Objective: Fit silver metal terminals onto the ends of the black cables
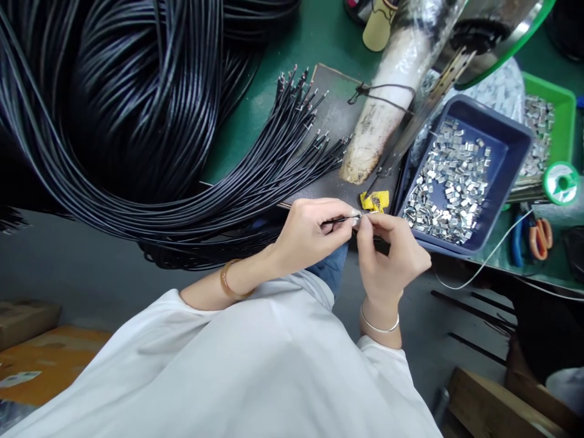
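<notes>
Between the thumb and fingers of my left hand (312,234) is pinched a thin black cable (336,220), its end pointing right. The fingertips of my right hand (390,249) are pressed together right at that end and touch my left fingertips. Whatever small piece they pinch is mostly hidden. Just beyond my fingers lies a yellow piece (375,201) at the table edge. A blue bin (506,143) of small shiny metal connectors (449,182) stands to the right of my right hand. Many black cables (255,176) with stripped ends fan out past my left hand.
A big coil of black cable (146,91) covers the left of the green table (246,131). A plastic-wrapped tube (378,128) slants down towards my hands. Further right are a green bin (566,115), a solder spool (561,182) and orange-handled pliers (541,237). Cardboard boxes (55,359) sit below.
</notes>
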Available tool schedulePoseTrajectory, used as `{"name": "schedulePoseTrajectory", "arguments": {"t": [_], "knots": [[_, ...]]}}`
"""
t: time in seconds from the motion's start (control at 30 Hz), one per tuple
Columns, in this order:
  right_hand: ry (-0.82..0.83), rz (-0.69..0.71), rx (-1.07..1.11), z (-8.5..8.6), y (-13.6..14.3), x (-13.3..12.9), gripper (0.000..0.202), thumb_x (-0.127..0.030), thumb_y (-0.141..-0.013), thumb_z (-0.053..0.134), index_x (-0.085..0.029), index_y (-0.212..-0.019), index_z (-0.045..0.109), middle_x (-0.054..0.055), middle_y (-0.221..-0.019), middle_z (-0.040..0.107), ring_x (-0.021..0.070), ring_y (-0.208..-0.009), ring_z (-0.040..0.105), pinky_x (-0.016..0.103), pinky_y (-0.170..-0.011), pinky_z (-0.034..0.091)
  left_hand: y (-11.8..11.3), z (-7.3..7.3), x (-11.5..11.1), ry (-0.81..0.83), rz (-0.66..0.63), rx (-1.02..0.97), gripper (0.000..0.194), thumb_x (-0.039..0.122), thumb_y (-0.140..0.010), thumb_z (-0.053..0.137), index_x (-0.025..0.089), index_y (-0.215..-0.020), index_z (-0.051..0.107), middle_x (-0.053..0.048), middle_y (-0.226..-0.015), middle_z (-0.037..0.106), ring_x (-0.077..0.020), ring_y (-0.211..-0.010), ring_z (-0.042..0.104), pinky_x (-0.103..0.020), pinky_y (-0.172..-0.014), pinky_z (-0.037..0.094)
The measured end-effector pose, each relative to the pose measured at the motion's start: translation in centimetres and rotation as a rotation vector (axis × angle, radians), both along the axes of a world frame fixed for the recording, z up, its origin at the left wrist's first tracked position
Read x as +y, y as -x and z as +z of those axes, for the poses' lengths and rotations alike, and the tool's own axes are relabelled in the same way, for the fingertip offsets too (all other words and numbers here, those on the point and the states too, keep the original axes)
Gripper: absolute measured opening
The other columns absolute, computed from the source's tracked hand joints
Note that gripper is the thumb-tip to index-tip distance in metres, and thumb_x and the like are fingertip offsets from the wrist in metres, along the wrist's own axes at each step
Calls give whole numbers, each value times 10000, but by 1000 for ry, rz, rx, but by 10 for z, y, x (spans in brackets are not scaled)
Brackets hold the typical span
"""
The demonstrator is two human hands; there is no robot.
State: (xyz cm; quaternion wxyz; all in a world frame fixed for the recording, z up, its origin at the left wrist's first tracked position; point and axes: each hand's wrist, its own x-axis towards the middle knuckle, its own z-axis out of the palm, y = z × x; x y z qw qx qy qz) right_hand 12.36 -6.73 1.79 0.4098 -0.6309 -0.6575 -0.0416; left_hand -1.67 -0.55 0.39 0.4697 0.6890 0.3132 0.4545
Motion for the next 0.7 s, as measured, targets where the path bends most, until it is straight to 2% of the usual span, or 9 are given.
{"name": "schedulePoseTrajectory", "arguments": {"t": [0.07,0.17,0.23,0.3,0.37,0.43,0.53,0.63,0.7], "knots": [[88,34,188,-2,0,-1,74,-191,-905,639,-228,-964,613,-54,-769,689,70,-638,680,172,-614,551,1,2,-1,108,-57,-69,101,156,-851,624,122,-813,711,-23,-721,694,-72,-602,571,-185,-568,447],[203,149,477,-1,-2,-1,14,-234,-931,604,-234,-944,599,-75,-675,645,86,-563,663,198,-549,564,3,8,0,323,-225,-224,128,196,-874,628,107,-815,699,-27,-686,685,-80,-595,607,-182,-564,487],[112,99,512,2,-3,-1,14,-241,-920,620,-235,-930,628,-78,-632,616,82,-487,615,203,-458,512,4,9,1,395,-241,-275,120,207,-855,664,103,-842,723,-16,-662,681,-69,-556,588,-176,-538,482],[-101,-8,473,4,-4,1,64,-264,-916,622,-239,-969,647,-71,-647,603,64,-418,543,208,-381,427,4,9,4,441,-177,-286,123,218,-820,712,106,-849,752,-20,-687,705,-70,-563,596,-179,-550,491],[-277,-43,448,4,-5,3,142,-257,-929,592,-256,-1068,622,-68,-683,623,52,-389,511,203,-349,374,3,7,6,475,-130,-298,128,232,-785,751,112,-827,769,-36,-749,740,-94,-629,643,-196,-608,525],[-340,-25,452,2,-5,5,204,-203,-942,561,-266,-1135,575,-61,-752,682,75,-466,611,203,-399,462,1,5,8,490,-112,-306,116,229,-761,767,117,-792,771,-38,-762,748,-107,-667,663,-203,-640,539],[-259,0,354,-5,-4,6,180,-132,-911,601,-229,-1063,595,-22,-896,749,152,-765,760,284,-625,639,-2,4,11,491,-102,-312,83,201,-757,753,119,-751,762,-27,-727,733,-100,-664,653,-191,-639,534],[-160,52,212,-12,-4,6,144,-116,-856,671,-207,-957,625,14,-1019,751,177,-900,759,351,-760,669,-6,5,13,482,-90,-333,68,173,-766,726,118,-739,756,-24,-721,730,-100,-685,658,-189,-666,543],[-176,71,158,-16,-4,7,164,-96,-834,683,-209,-939,629,23,-1055,741,172,-927,746,356,-787,666,-9,5,14,481,-81,-346,60,156,-763,714,119,-735,752,-22,-719,730,-103,-698,663,-193,-686,551]]}}
